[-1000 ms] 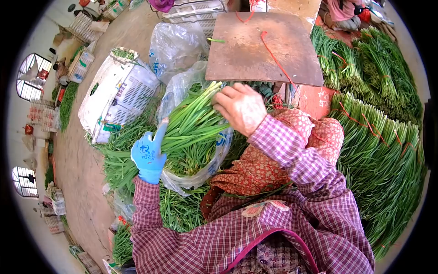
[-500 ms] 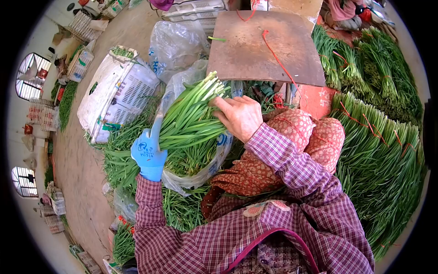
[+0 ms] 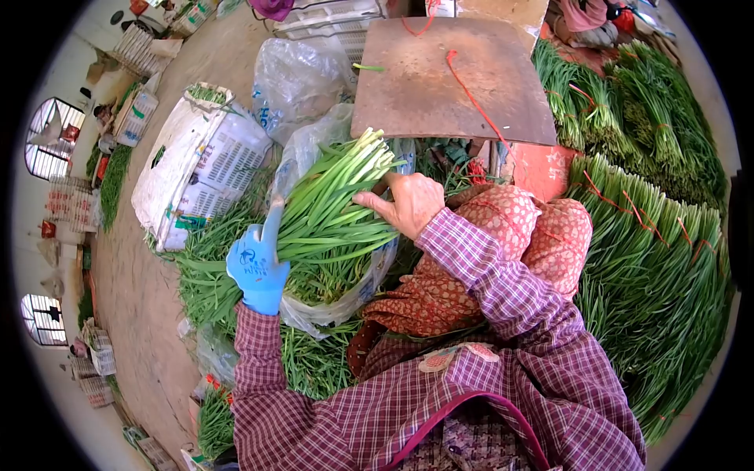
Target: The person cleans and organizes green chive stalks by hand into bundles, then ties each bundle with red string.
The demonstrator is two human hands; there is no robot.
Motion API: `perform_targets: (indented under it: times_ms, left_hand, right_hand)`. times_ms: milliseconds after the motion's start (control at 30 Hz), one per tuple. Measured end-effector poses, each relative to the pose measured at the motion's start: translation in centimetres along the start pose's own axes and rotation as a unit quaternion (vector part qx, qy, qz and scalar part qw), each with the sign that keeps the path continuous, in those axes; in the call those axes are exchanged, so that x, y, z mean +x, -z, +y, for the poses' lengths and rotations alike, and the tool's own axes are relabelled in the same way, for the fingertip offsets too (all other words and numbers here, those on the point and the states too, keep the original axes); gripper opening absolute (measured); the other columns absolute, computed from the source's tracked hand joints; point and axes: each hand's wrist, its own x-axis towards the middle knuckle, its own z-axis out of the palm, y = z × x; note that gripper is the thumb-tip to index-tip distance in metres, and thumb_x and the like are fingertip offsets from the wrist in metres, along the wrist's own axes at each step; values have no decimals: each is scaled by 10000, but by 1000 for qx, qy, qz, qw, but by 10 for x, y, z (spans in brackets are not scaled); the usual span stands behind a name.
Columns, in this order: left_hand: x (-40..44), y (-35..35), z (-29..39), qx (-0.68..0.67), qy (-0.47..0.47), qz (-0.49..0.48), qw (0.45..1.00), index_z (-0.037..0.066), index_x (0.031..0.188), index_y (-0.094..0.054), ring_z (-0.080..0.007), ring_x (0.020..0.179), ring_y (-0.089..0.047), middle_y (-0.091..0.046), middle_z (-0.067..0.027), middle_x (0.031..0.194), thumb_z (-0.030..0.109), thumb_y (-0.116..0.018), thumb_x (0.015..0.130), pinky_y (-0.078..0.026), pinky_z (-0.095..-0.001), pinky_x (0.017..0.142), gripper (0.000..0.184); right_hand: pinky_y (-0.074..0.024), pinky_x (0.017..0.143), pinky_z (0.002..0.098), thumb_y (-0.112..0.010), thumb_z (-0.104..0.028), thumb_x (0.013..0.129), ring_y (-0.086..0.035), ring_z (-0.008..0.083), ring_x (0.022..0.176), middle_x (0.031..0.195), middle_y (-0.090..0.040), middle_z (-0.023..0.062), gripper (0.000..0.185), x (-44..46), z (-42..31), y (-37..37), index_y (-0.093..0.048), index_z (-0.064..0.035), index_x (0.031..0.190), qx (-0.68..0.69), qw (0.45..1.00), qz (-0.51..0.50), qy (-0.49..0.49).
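In a blue glove, my left hand (image 3: pixel 258 263) is closed around the lower, leafy part of a bunch of green chives (image 3: pixel 326 212), thumb pointing up along its side. The pale cut ends of the chives point up and to the right. My bare right hand (image 3: pixel 408 206) grips the bunch from its right side, thumb laid across the leaves and the other fingers curled, partly hidden. Beneath the bunch, a clear plastic bag (image 3: pixel 314 312) holds more loose chives (image 3: pixel 334 275).
A brown board (image 3: pixel 452 78) with red string (image 3: pixel 475 94) lies ahead. Tied chive bundles (image 3: pixel 644 290) are stacked at the right. A white crate (image 3: pixel 228 157) stands at the left, near a crumpled plastic bag (image 3: pixel 302 78). Another person (image 3: pixel 585 23) sits at the far right.
My right hand has shifted from near the pale ends down onto the leaves, its thumb now lying lower across the bunch. My left hand keeps its hold.
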Motion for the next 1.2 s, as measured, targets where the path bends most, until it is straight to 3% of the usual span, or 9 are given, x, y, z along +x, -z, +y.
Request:
perform_targets:
  times_ms: [67, 100, 267, 467, 600, 867, 900, 1033, 1200]
  left_hand:
    - [-1, 1, 2, 9, -4, 1, 1000, 254, 1417, -455, -254, 619, -543, -537, -56, 731, 60, -744, 607, -424, -357, 548, 881]
    - [-1, 1, 2, 19, -8, 3, 1000, 251, 1416, -456, -259, 625, -544, -537, -57, 734, 60, -745, 602, -425, -360, 553, 884]
    - [-2, -1, -1, 4, -7, 3, 1000, 253, 1408, -463, -267, 625, -547, -545, -60, 750, 65, -752, 592, -428, -371, 555, 886]
    - [-14, 3, -18, 29, 15, -30, 999, 276, 1397, -473, -274, 646, -566, -565, -66, 767, 116, -782, 610, -444, -380, 570, 860]
    - [-22, 3, -28, 27, 38, -11, 999, 281, 1390, -480, -274, 652, -571, -568, -71, 764, 182, -803, 630, -448, -384, 570, 832]
    - [-15, 2, -20, 21, 11, -15, 1000, 277, 1394, -477, -274, 653, -566, -559, -68, 751, 211, -834, 592, -447, -380, 577, 880]
    - [-14, 4, -19, 25, 10, -21, 999, 275, 1391, -482, -272, 651, -564, -557, -66, 748, 195, -828, 594, -446, -379, 576, 873]
    - [-13, 9, -17, 21, -1, -17, 1000, 271, 1382, -496, -268, 645, -560, -550, -62, 742, 141, -804, 595, -437, -376, 571, 856]
    - [-22, 6, -26, 8, 13, 8, 1000, 292, 1371, -508, -260, 648, -552, -543, -48, 761, 85, -772, 551, -439, -372, 571, 886]
  right_hand:
    - [-515, 667, 442, -612, -576, 812, -664, 330, 699, 682, -664, 170, 546, 1, 3, -5, -682, -36, 758, 85, 996, -23, -27]
    - [-511, 691, 446, -611, -455, 815, -660, 338, 710, 707, -669, 171, 425, 2, 4, -6, -695, -43, 756, 122, 992, -24, -32]
    - [-511, 669, 456, -575, -327, 789, -653, 344, 682, 689, -652, 189, 307, 0, 5, -13, -678, -41, 744, 113, 993, 8, -26]
    - [-497, 527, 422, -589, -308, 838, -626, 245, 541, 612, -638, 101, 219, 7, 51, -6, -645, -101, 797, -116, 992, 52, -24]
    - [-517, 716, 439, -635, -377, 856, -681, 273, 819, 845, -684, 129, 288, 9, 80, 23, -681, -125, 986, -215, 960, -122, -131]
    - [-549, 729, 402, -659, -437, 836, -659, 266, 864, 907, -652, 100, 383, 15, 35, 27, -661, -117, 1048, -23, 993, 58, 105]
    - [-521, 712, 405, -677, -334, 826, -636, 307, 840, 857, -628, 98, 252, 15, 29, 24, -670, -117, 954, 1, 987, 95, 129]
    - [-505, 640, 398, -684, -271, 808, -623, 275, 746, 757, -582, 65, 167, 17, 32, 19, -651, -109, 832, -38, 977, 124, 170]
    - [-512, 683, 403, -673, -327, 829, -659, 240, 819, 834, -651, 51, 197, 10, 80, 31, -709, -152, 911, -214, 976, -10, -44]
